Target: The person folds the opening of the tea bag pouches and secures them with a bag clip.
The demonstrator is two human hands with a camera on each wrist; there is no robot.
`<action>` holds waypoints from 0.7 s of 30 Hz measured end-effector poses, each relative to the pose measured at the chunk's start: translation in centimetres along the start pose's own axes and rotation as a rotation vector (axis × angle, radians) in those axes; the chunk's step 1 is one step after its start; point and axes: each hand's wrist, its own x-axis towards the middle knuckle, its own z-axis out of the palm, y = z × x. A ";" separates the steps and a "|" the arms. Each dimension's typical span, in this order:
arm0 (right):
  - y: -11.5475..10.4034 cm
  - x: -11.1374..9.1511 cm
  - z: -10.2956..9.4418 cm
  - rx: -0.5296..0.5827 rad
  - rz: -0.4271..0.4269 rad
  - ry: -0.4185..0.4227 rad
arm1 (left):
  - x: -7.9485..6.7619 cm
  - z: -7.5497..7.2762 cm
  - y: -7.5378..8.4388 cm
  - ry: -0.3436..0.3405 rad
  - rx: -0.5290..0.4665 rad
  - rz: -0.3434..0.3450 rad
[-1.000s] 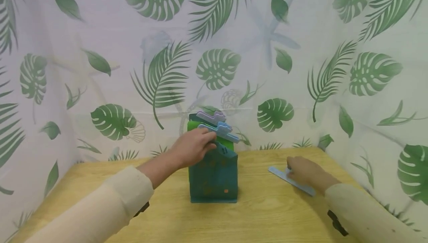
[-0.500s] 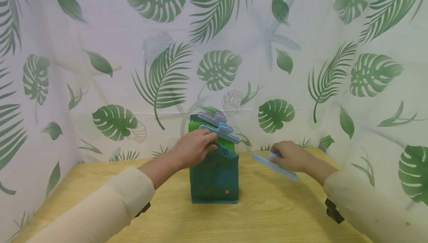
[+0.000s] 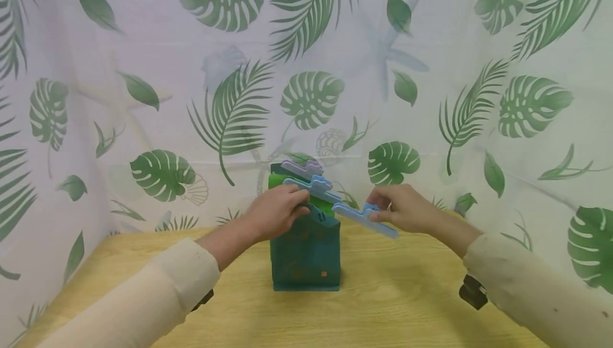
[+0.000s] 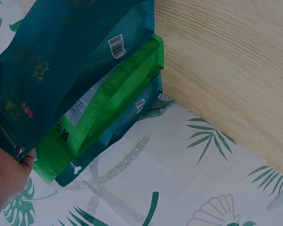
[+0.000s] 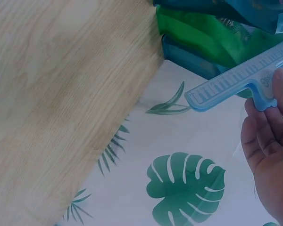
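Observation:
A teal bag point(image 3: 306, 257) stands upright at the front of a row of three, its top folded down. My left hand point(image 3: 278, 209) pinches that folded top, and the left wrist view shows its fingertips at the bag's edge. Behind it stand a green bag point(image 4: 104, 117) and another teal bag point(image 4: 127, 121). My right hand point(image 3: 407, 207) holds a light blue bag clip point(image 3: 354, 216) by its handles, thumb on one side and fingers on the other. The clip's near end is beside the front bag's top right corner; I cannot tell whether they touch.
A second blue clip point(image 3: 318, 185) lies across the green bag's top. The rear bag carries a purple clip point(image 3: 301, 168). All the bags stand on a wooden table point(image 3: 383, 295), backed by a leaf-patterned cloth point(image 3: 335, 34).
My right hand has lifted the blue clip off the table at the right and carried it left and up to the front bag. My left hand has stayed in place.

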 end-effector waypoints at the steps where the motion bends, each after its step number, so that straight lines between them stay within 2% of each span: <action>1: -0.1 0.1 0.0 0.010 -0.004 -0.001 | 0.0 0.0 0.0 -0.001 0.002 -0.001; 5: -0.3 0.3 0.2 0.046 -0.020 -0.017 | 0.0 0.1 -0.2 -0.006 0.007 -0.004; 15: -0.4 0.5 0.8 0.025 -0.013 0.006 | 0.0 0.0 -0.2 -0.009 -0.003 0.007; 21: -1.1 1.2 1.3 0.027 -0.065 0.054 | 0.2 -0.5 -0.2 -0.071 -0.009 -0.018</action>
